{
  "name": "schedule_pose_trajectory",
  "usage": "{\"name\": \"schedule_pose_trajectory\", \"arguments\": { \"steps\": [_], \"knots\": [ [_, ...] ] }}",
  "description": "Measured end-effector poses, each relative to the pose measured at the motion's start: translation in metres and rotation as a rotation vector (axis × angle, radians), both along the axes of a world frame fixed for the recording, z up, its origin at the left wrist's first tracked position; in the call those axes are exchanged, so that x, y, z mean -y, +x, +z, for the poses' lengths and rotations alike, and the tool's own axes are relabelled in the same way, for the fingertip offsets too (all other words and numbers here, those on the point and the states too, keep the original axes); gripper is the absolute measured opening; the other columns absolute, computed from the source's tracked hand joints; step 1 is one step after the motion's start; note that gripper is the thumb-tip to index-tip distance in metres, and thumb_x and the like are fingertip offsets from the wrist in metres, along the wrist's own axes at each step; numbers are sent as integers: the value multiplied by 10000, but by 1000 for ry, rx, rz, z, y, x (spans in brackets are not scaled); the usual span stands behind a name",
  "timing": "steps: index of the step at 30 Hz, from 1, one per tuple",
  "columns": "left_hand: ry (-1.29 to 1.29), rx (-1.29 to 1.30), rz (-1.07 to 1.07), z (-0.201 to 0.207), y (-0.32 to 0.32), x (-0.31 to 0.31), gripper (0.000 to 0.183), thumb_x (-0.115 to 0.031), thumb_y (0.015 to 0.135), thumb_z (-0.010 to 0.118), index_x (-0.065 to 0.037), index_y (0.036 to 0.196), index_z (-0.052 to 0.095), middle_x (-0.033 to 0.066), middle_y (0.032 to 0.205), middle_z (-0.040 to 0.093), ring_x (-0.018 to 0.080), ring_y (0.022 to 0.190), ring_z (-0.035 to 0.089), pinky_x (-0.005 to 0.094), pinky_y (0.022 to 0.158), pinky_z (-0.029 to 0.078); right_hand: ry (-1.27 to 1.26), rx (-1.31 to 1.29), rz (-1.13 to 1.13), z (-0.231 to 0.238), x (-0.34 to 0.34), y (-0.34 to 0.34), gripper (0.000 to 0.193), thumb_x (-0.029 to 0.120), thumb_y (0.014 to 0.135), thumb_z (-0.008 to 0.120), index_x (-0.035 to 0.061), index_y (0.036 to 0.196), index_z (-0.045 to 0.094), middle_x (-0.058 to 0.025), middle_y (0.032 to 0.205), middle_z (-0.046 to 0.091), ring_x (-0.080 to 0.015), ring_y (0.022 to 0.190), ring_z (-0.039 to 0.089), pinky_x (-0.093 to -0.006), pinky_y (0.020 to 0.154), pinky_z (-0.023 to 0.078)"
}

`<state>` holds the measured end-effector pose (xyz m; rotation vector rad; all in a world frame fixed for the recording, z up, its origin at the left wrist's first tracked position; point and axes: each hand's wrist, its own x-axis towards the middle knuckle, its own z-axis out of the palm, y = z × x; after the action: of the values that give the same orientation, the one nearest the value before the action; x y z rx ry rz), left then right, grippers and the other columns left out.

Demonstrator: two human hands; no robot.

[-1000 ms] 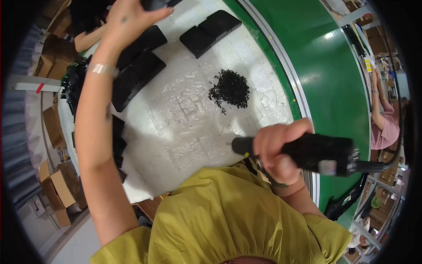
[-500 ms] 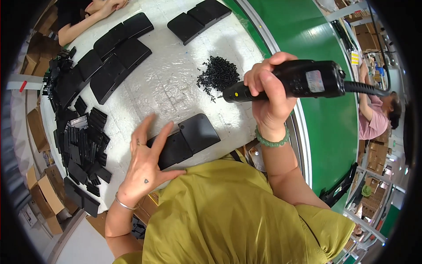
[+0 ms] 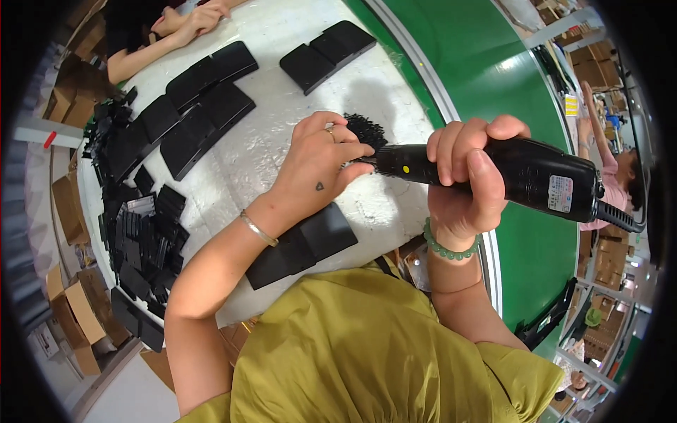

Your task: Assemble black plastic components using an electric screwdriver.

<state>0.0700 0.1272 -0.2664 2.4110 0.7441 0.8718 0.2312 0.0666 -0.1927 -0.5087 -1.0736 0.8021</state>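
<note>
My right hand (image 3: 469, 173) is wrapped round a black corded electric screwdriver (image 3: 536, 180), held nearly level with its tip to the left. At that tip are the thumb and forefinger of my left hand (image 3: 317, 158), closed in a pinch. Whatever lies between them is too small to make out. A heap of small black screws (image 3: 367, 129) sits just behind these fingers, partly covered by them. Below my left wrist, close to my body, a black stepped plastic panel (image 3: 328, 234) rests on the white table; my forearm hides part of it.
More black panels (image 3: 204, 127) lie at the far left, with another set (image 3: 328, 56) at the far middle. Loose black parts (image 3: 137, 240) pile up along the left edge. A co-worker's hands (image 3: 201, 21) rest at the far edge. A green surface (image 3: 508, 92) runs along the right.
My left hand has left the panel and moved up and right to the screwdriver's tip, its fingers closing. The screwdriver has shifted slightly right and down in my right hand.
</note>
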Motion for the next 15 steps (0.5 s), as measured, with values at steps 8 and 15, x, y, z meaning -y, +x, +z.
{"name": "schedule_pose_trajectory", "arguments": {
  "steps": [8, 15],
  "knots": [
    [90, 63, 57, 1, -3, -7, 177, -182, 658, 746, -71, 772, 667, 9, 738, 635, 248, 923, 574, 350, 793, 439, 24, -19, 9, 7, -4, 5, 320, 67, 798, 544, 76, 1074, 383, -21, 613, 445, -123, 497, 433, -307, 561, 410],
    [192, 167, 80, 9, -1, -7, 231, -284, 632, 738, -98, 681, 610, 4, 652, 551, 217, 836, 572, 343, 705, 448, 37, -47, 72, 15, 2, 7, 328, 79, 799, 530, 116, 1094, 393, -2, 599, 429, -127, 493, 433, -304, 585, 404]
  ]
}}
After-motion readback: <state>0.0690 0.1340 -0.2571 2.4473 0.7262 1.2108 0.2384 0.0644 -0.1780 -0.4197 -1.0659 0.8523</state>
